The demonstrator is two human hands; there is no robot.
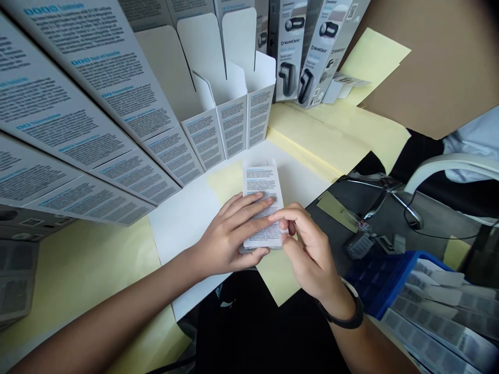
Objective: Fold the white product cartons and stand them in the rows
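My left hand (228, 236) lies open and flat across a light, stiff printed paperboard carton (262, 189) on a white sheet (183, 223); my curled right hand (307, 249) grips its long edge, the firmest place to hold the thin card.

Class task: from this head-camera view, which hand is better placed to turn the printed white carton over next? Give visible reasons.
Probably the right hand: its fingertips are at the carton's edge, free to get under it. The left hand lies flat across the face, pinning it down.
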